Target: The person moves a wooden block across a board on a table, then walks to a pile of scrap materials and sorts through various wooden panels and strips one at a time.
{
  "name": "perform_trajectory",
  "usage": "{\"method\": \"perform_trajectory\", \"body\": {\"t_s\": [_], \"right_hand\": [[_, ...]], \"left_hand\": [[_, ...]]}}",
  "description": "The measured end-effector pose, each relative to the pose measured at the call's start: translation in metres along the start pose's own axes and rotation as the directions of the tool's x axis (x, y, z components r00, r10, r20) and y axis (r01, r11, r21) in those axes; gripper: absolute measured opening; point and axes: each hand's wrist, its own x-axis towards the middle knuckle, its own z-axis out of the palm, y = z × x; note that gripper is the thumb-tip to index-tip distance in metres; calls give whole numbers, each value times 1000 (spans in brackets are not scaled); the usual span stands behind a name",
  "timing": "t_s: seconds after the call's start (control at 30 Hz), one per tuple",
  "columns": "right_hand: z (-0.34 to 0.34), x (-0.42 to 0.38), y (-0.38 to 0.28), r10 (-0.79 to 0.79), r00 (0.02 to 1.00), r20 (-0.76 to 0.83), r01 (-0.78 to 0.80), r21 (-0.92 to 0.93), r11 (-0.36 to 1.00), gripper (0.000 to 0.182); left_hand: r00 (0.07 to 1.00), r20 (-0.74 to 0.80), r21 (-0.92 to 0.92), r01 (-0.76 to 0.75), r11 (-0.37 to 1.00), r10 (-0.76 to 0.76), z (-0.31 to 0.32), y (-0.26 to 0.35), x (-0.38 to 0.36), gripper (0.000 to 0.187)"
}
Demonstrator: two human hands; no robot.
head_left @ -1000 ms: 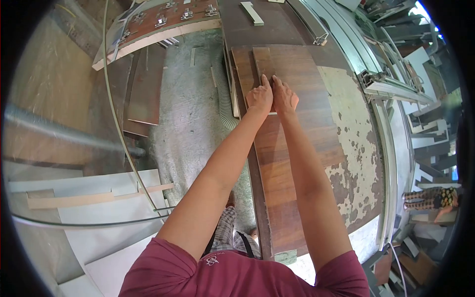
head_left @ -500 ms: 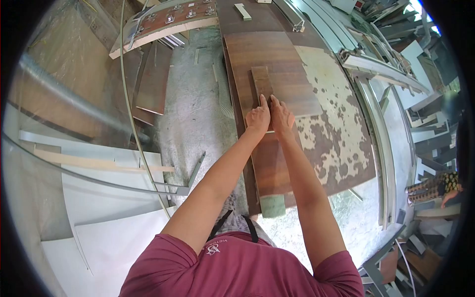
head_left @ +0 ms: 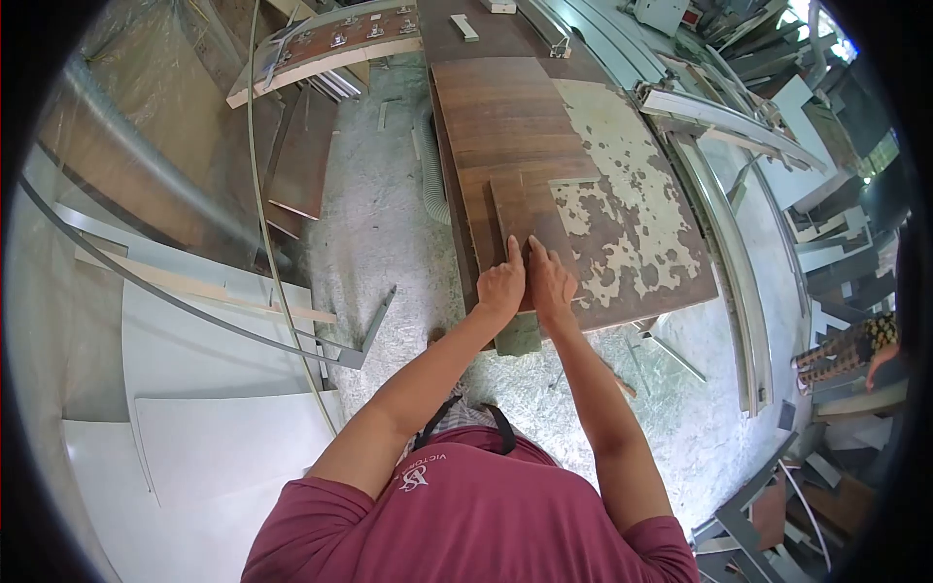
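Observation:
A narrow brown wooden board (head_left: 511,199) lies lengthwise on larger brown wood-grain sheets (head_left: 501,112) on the worktable. My left hand (head_left: 501,287) grips its left side near the close end, index finger stretched forward along the top and the other fingers curled. Beside it my right hand (head_left: 552,287) holds the right side, its index finger also pointing forward. Both thumbs and the board's underside are hidden. A greenish block (head_left: 519,336) shows just below my hands at the table's near end.
Pale, patchy worn surface (head_left: 632,194) covers the table's right part. Metal rails (head_left: 724,262) run along the right. White panels (head_left: 228,437) and a curved grey strip (head_left: 194,316) lie to the left. Another person's legs (head_left: 846,350) appear at far right, near stacked offcuts.
Both hands have drawn the narrow board toward me, near the close end of the sheets. My body has moved back, so the table sits higher in view.

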Motion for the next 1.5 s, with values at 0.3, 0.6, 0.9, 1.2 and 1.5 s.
{"method": "perform_trajectory", "body": {"t_s": [0.3, 0.6, 0.9, 1.2, 1.5], "right_hand": [[-18, -46, -10, 6, 1000, 21, -7, 46, 999, 38], [4, -20, -18, -58, 998, 13, 57, 69, 996, 40], [40, 57, -40, -30, 999, -31, 33, 89, 995, 31], [82, 163, -65, 13, 999, -34, -9, 113, 994, 30], [132, 293, -85, 8, 1000, 6, -9, 70, 998, 33]], "left_hand": [[998, -56, 42, -23, 999, 25, 4, -4, -52, 51], [994, -106, 50, 26, 998, -21, -6, -19, -34, 50], [998, -31, 59, 61, 996, -59, -21, -51, 49, 51], [998, -14, 31, 58, 998, -58, -31, -93, 163, 50], [996, -73, 18, 43, 999, -41, -50, -130, 292, 48]]}}
